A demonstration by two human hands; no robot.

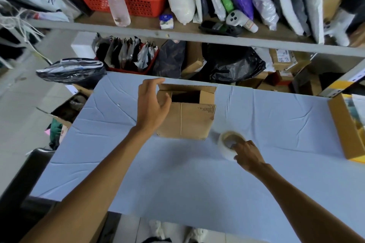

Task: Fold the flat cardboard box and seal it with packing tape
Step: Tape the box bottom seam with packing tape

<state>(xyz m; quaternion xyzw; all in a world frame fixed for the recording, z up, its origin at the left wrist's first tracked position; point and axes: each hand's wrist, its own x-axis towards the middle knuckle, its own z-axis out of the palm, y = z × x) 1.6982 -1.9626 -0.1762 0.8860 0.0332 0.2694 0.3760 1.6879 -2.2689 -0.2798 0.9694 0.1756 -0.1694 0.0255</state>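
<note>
A brown cardboard box (189,118) stands on the pale blue table (177,173) near its far edge, unfolded into shape with its top flaps open and a dark hollow showing. My left hand (152,104) is at the box's left side, fingers spread, thumb against the left flap. A roll of clear packing tape (229,144) lies flat just right of the box's near corner. My right hand (246,153) grips the roll, fingers hooked into its core.
An open cardboard box (345,130) with a yellow edge sits at the table's right end. Shelves packed with bags, red baskets (138,4) and parcels rise behind the table. A black plastic bag (73,71) lies at the far left corner, and a carton (67,110) stands on the floor.
</note>
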